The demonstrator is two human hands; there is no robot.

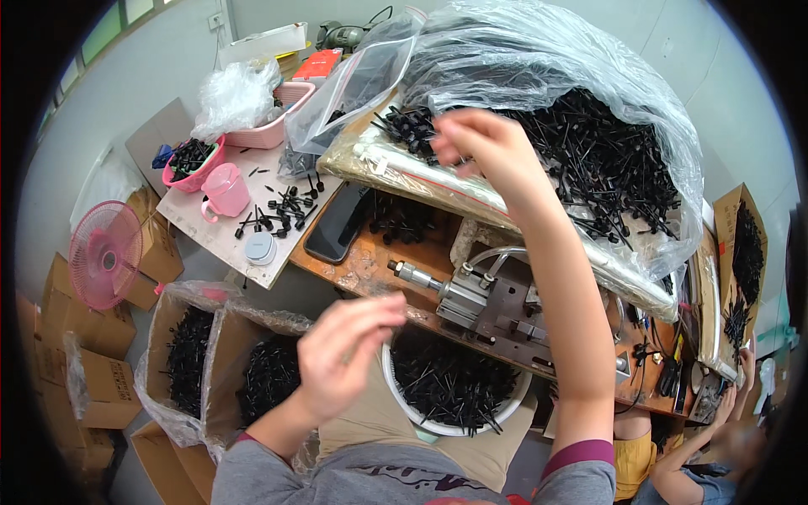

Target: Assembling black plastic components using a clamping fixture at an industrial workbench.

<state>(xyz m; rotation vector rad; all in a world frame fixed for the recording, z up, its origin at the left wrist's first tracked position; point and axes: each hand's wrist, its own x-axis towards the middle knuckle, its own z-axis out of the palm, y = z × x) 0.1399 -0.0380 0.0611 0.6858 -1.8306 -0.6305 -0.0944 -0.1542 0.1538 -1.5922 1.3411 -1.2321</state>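
My right hand (484,145) hangs over the near-left edge of a raised tray lined with clear plastic. Its fingers are curled in, and what they hold, if anything, is hidden. Behind it lies a large heap of black stemmed plastic pieces (602,160) with thicker heads. My left hand (345,349) is above my lap, fingers loosely stretched with the thumb apart; I see nothing in it. To its right is a metal bench fixture (463,301) with a cylinder and hose. Under that, a white round tub (389,374) on my lap holds more black pieces.
A phone (339,223) lies on the wooden bench. On the left side table are a pink mug (225,192), a pink basket (195,174) and a round white-lidded container (260,247). Lined cartons (210,370) and a pink fan (106,254) stand left. Another person works at far right.
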